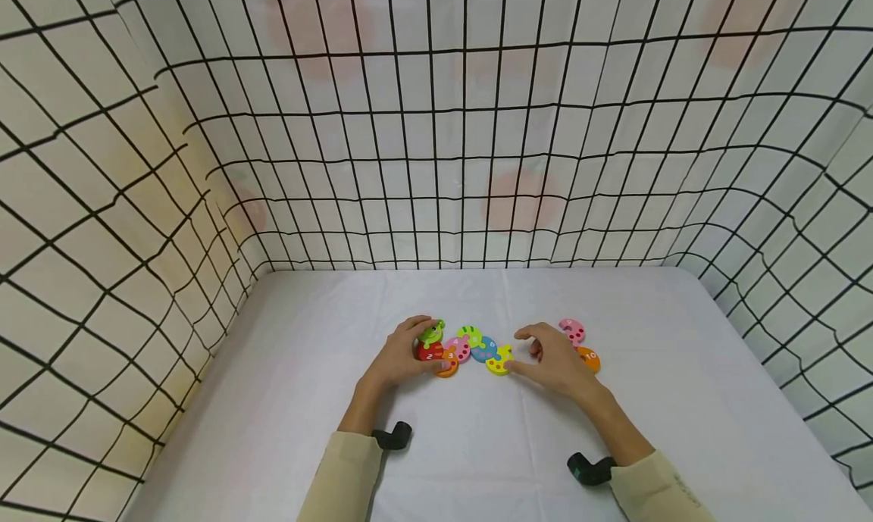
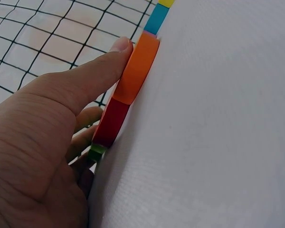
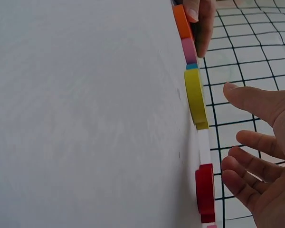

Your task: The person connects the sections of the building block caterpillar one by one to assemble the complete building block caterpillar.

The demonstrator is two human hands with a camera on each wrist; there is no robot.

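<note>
A chain of flat, numbered caterpillar puzzle pieces lies on the white cloth. My left hand (image 1: 398,355) holds its left end, thumb on the orange piece marked 3 (image 2: 138,71) and fingers around the far side of the red piece marked 2 (image 2: 111,123) and the green head piece (image 1: 431,332). Pink (image 1: 458,348), light green (image 1: 469,334) and blue (image 1: 484,349) pieces follow, then a yellow piece (image 3: 196,97). Beside the yellow piece is my right hand (image 1: 551,359), its fingers spread and loosely bent, holding nothing; the right wrist view shows its thumb apart from the piece.
A pink piece (image 1: 573,330) and an orange piece marked 10 (image 1: 589,359) lie beyond my right hand. The right wrist view also shows a red piece (image 3: 205,192), separated from the yellow one. Black wire grid panels (image 1: 464,135) surround the white table (image 1: 477,446) at the back and sides.
</note>
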